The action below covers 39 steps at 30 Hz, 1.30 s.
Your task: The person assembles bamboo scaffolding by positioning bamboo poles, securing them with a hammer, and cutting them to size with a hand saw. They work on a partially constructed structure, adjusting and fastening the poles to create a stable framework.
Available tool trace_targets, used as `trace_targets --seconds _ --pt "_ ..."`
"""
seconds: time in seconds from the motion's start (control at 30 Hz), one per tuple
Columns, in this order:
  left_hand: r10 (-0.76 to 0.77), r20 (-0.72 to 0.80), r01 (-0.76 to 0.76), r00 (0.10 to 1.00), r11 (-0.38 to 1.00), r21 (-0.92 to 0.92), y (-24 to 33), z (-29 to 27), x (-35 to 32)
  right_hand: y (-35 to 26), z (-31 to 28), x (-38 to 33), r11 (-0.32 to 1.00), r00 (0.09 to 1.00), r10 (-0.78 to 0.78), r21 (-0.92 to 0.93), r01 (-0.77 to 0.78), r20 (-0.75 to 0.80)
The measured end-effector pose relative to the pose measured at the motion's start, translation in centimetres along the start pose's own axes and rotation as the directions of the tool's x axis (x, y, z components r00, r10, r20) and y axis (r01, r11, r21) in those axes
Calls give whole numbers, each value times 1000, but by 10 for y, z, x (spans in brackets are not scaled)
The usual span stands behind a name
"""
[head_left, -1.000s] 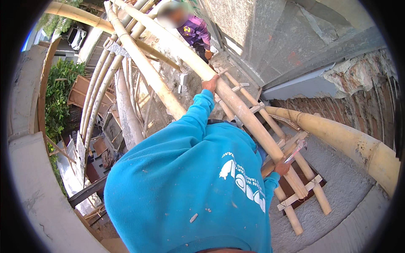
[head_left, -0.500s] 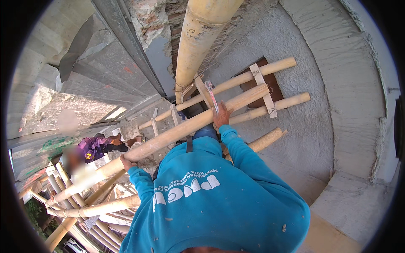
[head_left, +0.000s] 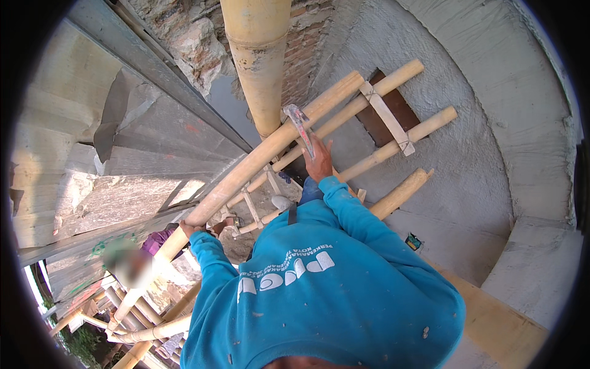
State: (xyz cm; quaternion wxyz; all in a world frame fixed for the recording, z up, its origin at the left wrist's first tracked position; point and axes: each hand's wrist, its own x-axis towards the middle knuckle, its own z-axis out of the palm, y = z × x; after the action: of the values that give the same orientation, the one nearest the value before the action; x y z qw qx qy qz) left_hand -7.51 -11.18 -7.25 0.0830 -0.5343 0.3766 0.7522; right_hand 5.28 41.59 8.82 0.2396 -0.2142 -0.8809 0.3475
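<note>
A long bamboo pole [head_left: 243, 178] slants from the lower left up to the right, passing over the lower end of a thick upright bamboo pole [head_left: 261, 67]. Its near left part is gripped by my left hand [head_left: 193, 229], fingers closed around it. My right hand [head_left: 318, 162] is on the pole's near side, closed on what looks like a hammer [head_left: 297, 120] with a pale, red-marked surface. The hammer's head overlaps the pole in view; whether they touch I cannot tell. Part of the right fingers is hidden.
A ladder-like frame of two bamboo poles [head_left: 399, 79] with wooden crosspieces [head_left: 387, 119] lies below. Another bamboo end [head_left: 402, 192] juts out at right. A person in purple [head_left: 161, 240] is below left, near more bamboo [head_left: 153, 332]. Metal sheets [head_left: 153, 141] stand left, a curved plastered wall [head_left: 485, 80] right.
The long bamboo pole has shifted away from me, its right end now up by the upright pole. My right hand has come off that end and is on its near side, still with the hammer.
</note>
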Motion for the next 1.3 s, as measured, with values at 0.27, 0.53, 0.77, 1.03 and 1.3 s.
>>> trace_targets --seconds 0.27,0.53,0.77,1.03,1.3 --pt "33 59 -34 998 999 6 -1 -6 11 28 -16 -58 978 966 199 -98 -184 165" --pt "52 -3 -52 999 999 13 -2 5 14 27 -27 -64 952 943 299 -116 -283 148" --pt "81 20 -81 996 997 5 -10 -3 52 32 -37 -67 887 874 459 -133 -442 157" --pt "71 -4 -70 997 994 80 -8 16 -10 31 -35 -72 836 798 546 -233 -497 254" --pt "84 -101 -74 991 993 96 -33 90 -168 49 -41 -100 799 768 601 -182 -573 221"
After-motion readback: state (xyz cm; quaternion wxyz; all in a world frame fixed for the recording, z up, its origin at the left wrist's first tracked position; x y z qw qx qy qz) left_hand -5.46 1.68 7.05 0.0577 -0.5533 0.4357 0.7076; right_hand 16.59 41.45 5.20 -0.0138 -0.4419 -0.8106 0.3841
